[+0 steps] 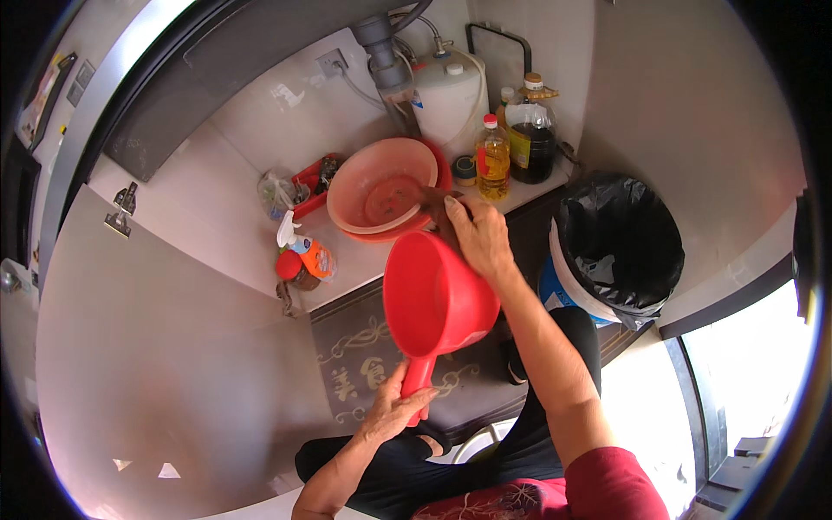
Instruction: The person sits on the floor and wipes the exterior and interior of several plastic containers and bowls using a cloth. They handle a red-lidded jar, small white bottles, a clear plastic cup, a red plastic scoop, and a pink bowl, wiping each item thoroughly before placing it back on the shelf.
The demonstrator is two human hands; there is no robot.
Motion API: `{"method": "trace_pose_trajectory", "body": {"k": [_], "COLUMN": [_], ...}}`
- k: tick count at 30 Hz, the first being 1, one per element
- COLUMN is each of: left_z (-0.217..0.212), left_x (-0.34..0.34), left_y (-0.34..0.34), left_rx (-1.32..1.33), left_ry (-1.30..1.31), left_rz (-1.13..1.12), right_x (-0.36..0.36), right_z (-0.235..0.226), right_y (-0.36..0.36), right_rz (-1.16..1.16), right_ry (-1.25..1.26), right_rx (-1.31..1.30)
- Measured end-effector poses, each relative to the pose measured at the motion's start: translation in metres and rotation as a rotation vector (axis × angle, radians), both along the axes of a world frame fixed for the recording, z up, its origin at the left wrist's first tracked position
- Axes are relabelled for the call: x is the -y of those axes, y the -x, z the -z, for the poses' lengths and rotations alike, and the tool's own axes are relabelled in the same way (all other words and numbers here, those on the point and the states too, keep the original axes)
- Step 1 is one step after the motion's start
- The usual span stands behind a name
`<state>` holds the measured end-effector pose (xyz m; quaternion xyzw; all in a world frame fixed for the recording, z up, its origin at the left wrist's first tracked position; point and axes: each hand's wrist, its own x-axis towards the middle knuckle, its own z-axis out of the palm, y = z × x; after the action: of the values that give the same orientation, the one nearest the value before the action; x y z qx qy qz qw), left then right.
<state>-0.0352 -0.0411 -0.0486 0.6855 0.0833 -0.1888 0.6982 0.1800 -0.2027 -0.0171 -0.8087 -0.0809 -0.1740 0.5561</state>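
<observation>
A red plastic water dipper [418,299] is held up in front of me, its round mouth tilted toward the left. My left hand [394,407] is wrapped round its handle. At the dipper's far rim, my right hand [479,232] is closed on a brown cloth [442,217]. Part of the cloth is hidden behind the fingers. Just beyond, a pale pink basin [347,186] rests in a red basin [445,173] on the cabinet floor.
Left of the basins are a spray bottle [305,250], a red-lidded jar [295,270] and a red tray [309,186]. An oil bottle [492,162], a dark bottle [531,143] and a white tank [449,100] stand behind. A black-lined bin [620,243] is at right; an open door [165,364] at left.
</observation>
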Motion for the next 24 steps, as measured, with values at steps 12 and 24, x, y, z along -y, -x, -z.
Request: {"method": "trace_pose_trajectory", "body": {"k": [12,24], "left_z": [0.006,0.018], "left_x": [-0.015,-0.011], "left_y": [0.001,-0.002], "left_rx": [-0.171,-0.009], "left_ry": [0.527,-0.248], "left_rz": [-0.141,-0.036], "right_x": [-0.003,0.013], "right_z": [0.015,-0.022], "right_y": [0.018,0.039], "right_rz": [-0.555,-0.904], "right_ry": [-0.654,-0.531], "right_rx": [-0.37,-0.41]}}
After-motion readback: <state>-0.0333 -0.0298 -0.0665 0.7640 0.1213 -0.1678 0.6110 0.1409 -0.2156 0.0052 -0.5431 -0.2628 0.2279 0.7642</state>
